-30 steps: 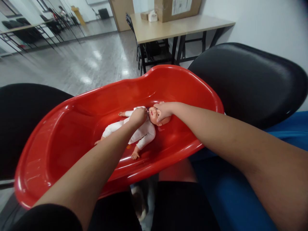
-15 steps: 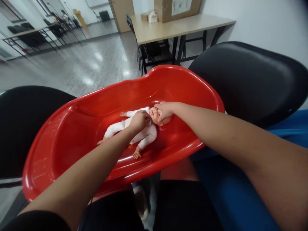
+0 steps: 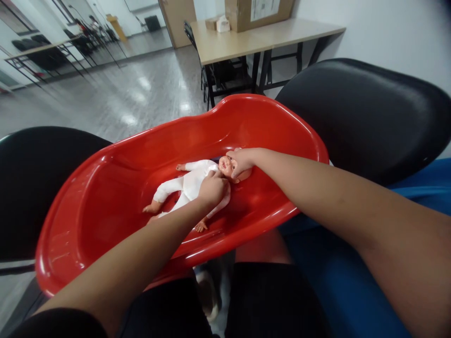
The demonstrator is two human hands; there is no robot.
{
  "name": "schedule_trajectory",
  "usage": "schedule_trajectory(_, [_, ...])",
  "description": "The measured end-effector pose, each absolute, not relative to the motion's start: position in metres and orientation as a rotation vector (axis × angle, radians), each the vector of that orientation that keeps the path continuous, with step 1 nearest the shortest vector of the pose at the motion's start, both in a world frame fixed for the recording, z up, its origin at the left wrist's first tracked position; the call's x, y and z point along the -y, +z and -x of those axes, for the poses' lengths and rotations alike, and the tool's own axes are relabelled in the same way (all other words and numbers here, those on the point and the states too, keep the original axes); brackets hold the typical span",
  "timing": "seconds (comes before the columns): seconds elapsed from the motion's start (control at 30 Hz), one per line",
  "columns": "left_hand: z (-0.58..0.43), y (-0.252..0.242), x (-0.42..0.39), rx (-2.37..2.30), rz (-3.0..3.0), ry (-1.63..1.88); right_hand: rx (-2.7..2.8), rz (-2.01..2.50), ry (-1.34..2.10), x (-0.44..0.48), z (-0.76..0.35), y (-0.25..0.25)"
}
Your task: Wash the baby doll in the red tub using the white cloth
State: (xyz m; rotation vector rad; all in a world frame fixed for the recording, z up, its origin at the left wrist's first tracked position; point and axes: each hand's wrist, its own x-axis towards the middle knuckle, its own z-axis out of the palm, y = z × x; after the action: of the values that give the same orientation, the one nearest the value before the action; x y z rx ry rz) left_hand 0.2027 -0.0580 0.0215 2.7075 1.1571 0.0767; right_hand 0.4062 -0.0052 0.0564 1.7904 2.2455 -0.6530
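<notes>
Red plastic tub (image 3: 105, 197), centre frame, holds a white-clad doll (image 3: 190, 180). Left hand (image 3: 213, 188) rests closed on its chest; right hand (image 3: 240, 161) grips its head.

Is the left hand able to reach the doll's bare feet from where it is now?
Probably yes. The left hand rests on the doll inside the red tub, and nothing lies between it and the feet.
</notes>
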Motion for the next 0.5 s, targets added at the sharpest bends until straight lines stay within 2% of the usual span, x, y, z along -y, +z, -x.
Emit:
schedule_trajectory(0.27, [-0.203,0.011,0.067,-0.92,-2.93,-0.084,-2.249,-1.775,-0.667,-0.001,-0.408,0.047])
schedule_trajectory(0.5, [-0.195,0.025,0.058,-0.442,-2.591,-0.07,-2.241,-1.787,-0.693,0.003,-0.409,0.055])
